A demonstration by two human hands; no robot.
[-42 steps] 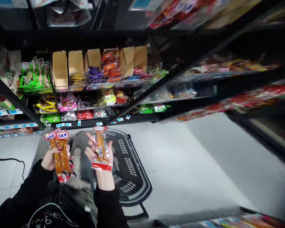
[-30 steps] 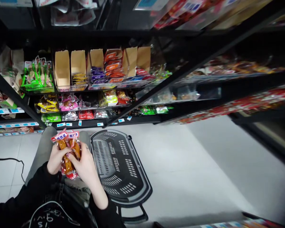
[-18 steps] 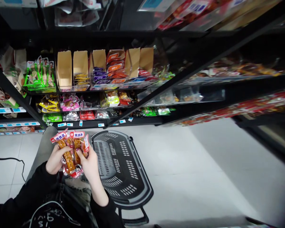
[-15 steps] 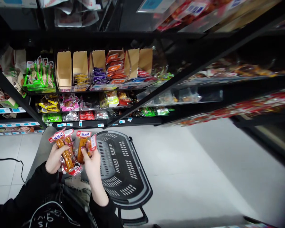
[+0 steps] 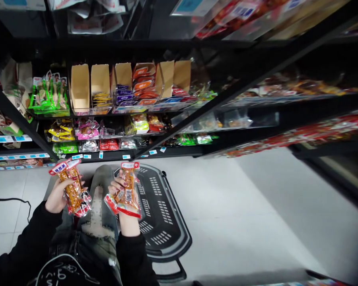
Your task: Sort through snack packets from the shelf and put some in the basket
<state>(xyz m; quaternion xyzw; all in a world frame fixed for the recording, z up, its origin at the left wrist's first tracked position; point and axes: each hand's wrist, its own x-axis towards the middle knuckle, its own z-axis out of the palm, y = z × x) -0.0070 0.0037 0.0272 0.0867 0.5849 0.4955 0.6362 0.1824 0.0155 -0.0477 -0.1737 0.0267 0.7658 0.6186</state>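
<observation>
My left hand (image 5: pixel 57 195) is closed around several snack packets (image 5: pixel 73 190), clear with brown strips inside and red-and-white tops carrying blue lettering. Its thumb lies across the front of the packets. To the right, my right hand (image 5: pixel 118 186) grips more packets of the same kind (image 5: pixel 129 191), turned so that a barcode and a red lower edge show. The fingers wrap over them from the left. Both hands are above my knees, apart from each other. Beneath and beside my right hand lies a black shopping basket (image 5: pixel 167 214) on the floor.
Ahead stands a black shelf (image 5: pixel 179 151) with bins of bagged snacks: green packs (image 5: pixel 49 95), orange packets (image 5: pixel 144 85) and open cardboard boxes (image 5: pixel 80 87). The shelving continues along the right. Pale tiled floor (image 5: pixel 226 206) spreads right of the basket. A black cable (image 5: pixel 14 200) lies at left.
My hands have moved apart, the left one leftward and the right one rightward. The packets in my right hand have turned over, showing the barcode. The basket has stayed put.
</observation>
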